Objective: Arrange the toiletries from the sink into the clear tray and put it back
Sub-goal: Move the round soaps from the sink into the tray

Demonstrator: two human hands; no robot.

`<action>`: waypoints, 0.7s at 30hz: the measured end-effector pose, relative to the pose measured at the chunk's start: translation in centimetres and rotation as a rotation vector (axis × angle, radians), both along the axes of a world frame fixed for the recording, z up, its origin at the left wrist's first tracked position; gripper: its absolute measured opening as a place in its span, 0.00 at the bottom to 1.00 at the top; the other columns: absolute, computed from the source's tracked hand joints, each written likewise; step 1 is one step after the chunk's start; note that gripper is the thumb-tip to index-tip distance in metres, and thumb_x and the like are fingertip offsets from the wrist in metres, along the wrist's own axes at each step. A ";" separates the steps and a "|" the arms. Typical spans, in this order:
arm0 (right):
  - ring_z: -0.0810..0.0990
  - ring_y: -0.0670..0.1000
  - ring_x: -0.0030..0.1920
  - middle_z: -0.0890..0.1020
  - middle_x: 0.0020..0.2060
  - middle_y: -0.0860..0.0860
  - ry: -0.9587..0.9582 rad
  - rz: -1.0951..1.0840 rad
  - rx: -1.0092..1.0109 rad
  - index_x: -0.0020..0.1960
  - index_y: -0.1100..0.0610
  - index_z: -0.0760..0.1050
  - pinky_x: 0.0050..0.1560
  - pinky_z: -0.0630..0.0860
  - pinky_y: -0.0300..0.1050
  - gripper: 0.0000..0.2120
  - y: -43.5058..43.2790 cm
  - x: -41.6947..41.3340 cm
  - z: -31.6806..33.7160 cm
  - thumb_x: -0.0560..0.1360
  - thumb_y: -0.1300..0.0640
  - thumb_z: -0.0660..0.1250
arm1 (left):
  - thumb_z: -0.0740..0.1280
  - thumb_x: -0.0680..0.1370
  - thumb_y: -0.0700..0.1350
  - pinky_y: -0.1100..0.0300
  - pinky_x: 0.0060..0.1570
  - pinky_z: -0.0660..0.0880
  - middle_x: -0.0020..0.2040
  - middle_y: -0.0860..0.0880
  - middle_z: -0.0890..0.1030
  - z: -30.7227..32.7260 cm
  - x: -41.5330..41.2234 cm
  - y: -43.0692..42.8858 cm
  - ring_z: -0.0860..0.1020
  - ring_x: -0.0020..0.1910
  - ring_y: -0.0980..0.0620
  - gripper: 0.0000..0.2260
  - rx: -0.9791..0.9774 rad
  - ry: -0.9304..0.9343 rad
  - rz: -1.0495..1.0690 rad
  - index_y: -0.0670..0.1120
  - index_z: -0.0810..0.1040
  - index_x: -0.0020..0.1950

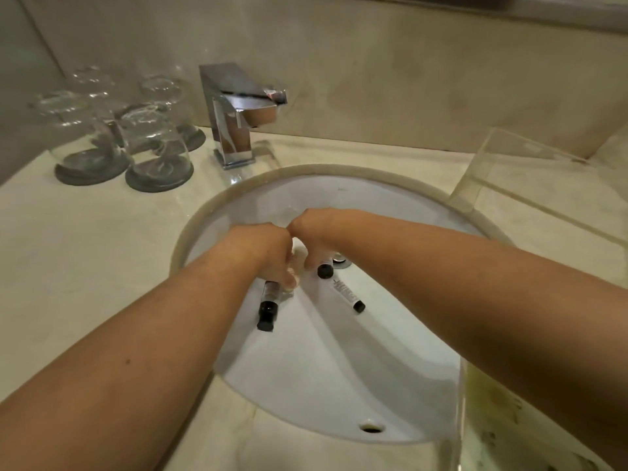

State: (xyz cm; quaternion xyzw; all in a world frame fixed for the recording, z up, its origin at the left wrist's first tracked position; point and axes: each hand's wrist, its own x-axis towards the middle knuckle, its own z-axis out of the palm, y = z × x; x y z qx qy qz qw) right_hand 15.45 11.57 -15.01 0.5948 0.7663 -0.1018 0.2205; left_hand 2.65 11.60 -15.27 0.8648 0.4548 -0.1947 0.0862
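Beside beige counter [85, 253], white sink [339, 368] holds toiletries [348, 295].

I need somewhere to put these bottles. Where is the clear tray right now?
In the head view, the clear tray stands on the counter at the right of the sink, behind the right forearm and across the basin from the faucet.

Glossy white sink [339, 368] — mirror-bright metal tap [234, 113].
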 end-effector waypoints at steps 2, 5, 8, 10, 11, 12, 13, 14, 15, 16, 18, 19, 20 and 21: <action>0.80 0.52 0.48 0.80 0.47 0.47 0.012 0.027 -0.017 0.64 0.46 0.76 0.45 0.73 0.43 0.25 0.2 -0.3 -0.5 0.68 0.49 0.78 | 0.74 0.67 0.65 0.58 0.41 0.71 0.49 0.56 0.82 -0.2 0.1 -0.1 0.81 0.49 0.52 0.22 0.010 0.012 -0.008 0.57 0.81 0.58; 0.81 0.51 0.48 0.83 0.48 0.46 0.044 0.056 -0.030 0.61 0.46 0.78 0.46 0.73 0.41 0.24 0.6 -0.6 -1.2 0.67 0.49 0.79 | 0.75 0.67 0.64 0.58 0.39 0.69 0.46 0.56 0.80 -0.4 0.3 -0.3 0.80 0.45 0.52 0.23 0.040 0.035 -0.020 0.56 0.80 0.57; 0.78 0.51 0.47 0.80 0.44 0.45 0.063 0.064 -0.029 0.61 0.48 0.77 0.46 0.71 0.41 0.24 0.9 -0.5 -1.3 0.67 0.51 0.79 | 0.76 0.67 0.63 0.58 0.38 0.69 0.40 0.56 0.75 -0.8 0.6 -0.6 0.78 0.43 0.51 0.20 0.071 0.051 -0.028 0.55 0.79 0.54; 0.78 0.51 0.46 0.80 0.43 0.45 0.071 0.072 -0.011 0.60 0.47 0.77 0.46 0.71 0.42 0.25 1.0 -0.4 -1.3 0.66 0.50 0.80 | 0.75 0.68 0.62 0.57 0.40 0.70 0.38 0.56 0.73 -1.1 0.9 -0.8 0.77 0.42 0.51 0.17 0.083 0.049 -0.035 0.55 0.77 0.48; 0.77 0.51 0.45 0.81 0.44 0.45 0.072 0.070 -0.005 0.60 0.46 0.77 0.46 0.72 0.42 0.25 1.1 -0.3 -1.5 0.65 0.49 0.80 | 0.75 0.68 0.62 0.57 0.41 0.70 0.38 0.56 0.72 -1.3 1.0 -0.9 0.76 0.42 0.51 0.16 0.085 0.049 -0.040 0.55 0.75 0.46; 0.78 0.51 0.46 0.81 0.44 0.45 0.079 0.061 -0.002 0.59 0.46 0.77 0.47 0.73 0.42 0.25 1.1 -0.2 -1.6 0.65 0.49 0.80 | 0.75 0.69 0.61 0.57 0.42 0.70 0.38 0.56 0.72 -1.4 1.1 -0.9 0.76 0.42 0.51 0.15 0.087 0.051 -0.045 0.55 0.73 0.44; 0.79 0.52 0.46 0.82 0.44 0.46 0.082 0.050 -0.006 0.59 0.45 0.77 0.48 0.75 0.43 0.25 1.2 -0.1 -1.8 0.64 0.49 0.80 | 0.75 0.69 0.60 0.56 0.42 0.69 0.38 0.56 0.72 -1.5 1.2 -1.0 0.76 0.42 0.50 0.15 0.093 0.054 -0.049 0.55 0.72 0.44; 0.80 0.52 0.48 0.81 0.43 0.46 0.083 0.037 -0.008 0.59 0.45 0.77 0.49 0.77 0.45 0.25 1.2 0.0 -1.7 0.64 0.50 0.79 | 0.74 0.69 0.60 0.56 0.42 0.69 0.38 0.56 0.71 -1.6 1.3 -1.0 0.76 0.42 0.50 0.15 0.101 0.058 -0.054 0.55 0.72 0.45; 0.81 0.53 0.49 0.80 0.43 0.46 0.084 0.027 -0.006 0.60 0.45 0.77 0.50 0.78 0.46 0.25 1.2 0.2 -1.6 0.64 0.51 0.79 | 0.74 0.69 0.59 0.56 0.42 0.68 0.38 0.56 0.71 -1.6 1.3 -1.0 0.76 0.42 0.50 0.15 0.107 0.061 -0.057 0.55 0.72 0.46; 0.81 0.53 0.50 0.79 0.43 0.46 0.084 0.021 -0.001 0.61 0.45 0.77 0.50 0.79 0.47 0.26 1.2 0.4 -1.3 0.65 0.53 0.79 | 0.75 0.69 0.59 0.56 0.41 0.68 0.38 0.55 0.71 -1.7 1.3 -1.0 0.76 0.43 0.50 0.16 0.110 0.059 -0.059 0.55 0.73 0.47; 0.79 0.53 0.51 0.79 0.47 0.48 0.078 0.020 0.008 0.65 0.45 0.75 0.50 0.77 0.47 0.29 1.2 0.9 -0.7 0.67 0.55 0.78 | 0.75 0.68 0.59 0.56 0.41 0.68 0.39 0.55 0.73 -1.6 1.3 -0.8 0.76 0.44 0.50 0.16 0.112 0.037 -0.063 0.53 0.76 0.49; 0.78 0.52 0.52 0.78 0.49 0.48 0.069 0.027 0.014 0.67 0.46 0.74 0.50 0.76 0.47 0.29 1.3 1.1 -0.3 0.68 0.55 0.78 | 0.75 0.67 0.59 0.55 0.42 0.68 0.41 0.55 0.74 -1.6 1.3 -0.8 0.77 0.45 0.50 0.17 0.114 0.017 -0.066 0.53 0.78 0.49; 0.76 0.52 0.53 0.77 0.49 0.48 0.063 0.035 0.024 0.67 0.48 0.74 0.49 0.74 0.46 0.29 1.3 1.4 0.1 0.68 0.55 0.78 | 0.75 0.66 0.60 0.55 0.42 0.69 0.42 0.54 0.76 -1.5 1.3 -0.7 0.77 0.46 0.50 0.17 0.116 -0.007 -0.065 0.54 0.79 0.50; 0.75 0.52 0.54 0.76 0.48 0.48 0.067 0.036 0.039 0.67 0.48 0.74 0.47 0.71 0.45 0.28 1.3 1.8 0.4 0.69 0.54 0.78 | 0.75 0.66 0.60 0.54 0.43 0.69 0.43 0.54 0.76 -1.4 1.2 -0.6 0.77 0.46 0.50 0.17 0.121 -0.032 -0.061 0.54 0.79 0.50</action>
